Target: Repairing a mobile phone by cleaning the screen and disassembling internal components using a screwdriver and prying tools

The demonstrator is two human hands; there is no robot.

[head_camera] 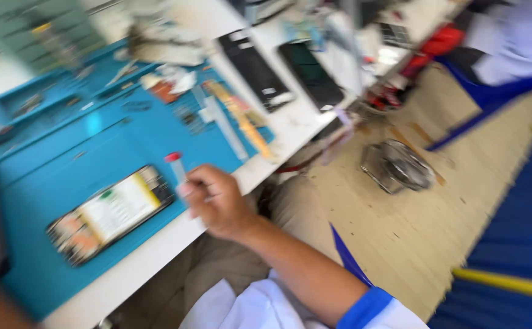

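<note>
From the head view, which is badly blurred, my right hand (215, 202) sits just left of the middle of the frame, at the near edge of the white workbench (156, 250), with its fingers curled shut around a small clear tube with a red cap (175, 167). The tube stands nearly upright out of the top of my fist, its red cap uppermost, over the right edge of the blue work mat (46, 183). Just left of my hand, in the lower left of the frame, an opened phone (112, 212) lies flat on the mat with its insides facing up, tilted along a diagonal; my hand is near it but not touching it. My forearm runs down and right toward the bottom middle, ending in a white sleeve with a blue cuff (366, 307). At the bottom left corner a blurred brownish shape may be my left arm, and I cannot tell what that hand is doing. Above my hand, near the upper middle, a pale strip and a yellowish tool (241, 119) lie on the mat, and two dark phones (281, 73) rest on the white bench beyond. On the floor at centre right stands a metal bin (397, 166). In the upper right corner another person in white and blue clothing (510, 42) stands well apart from me.
</note>
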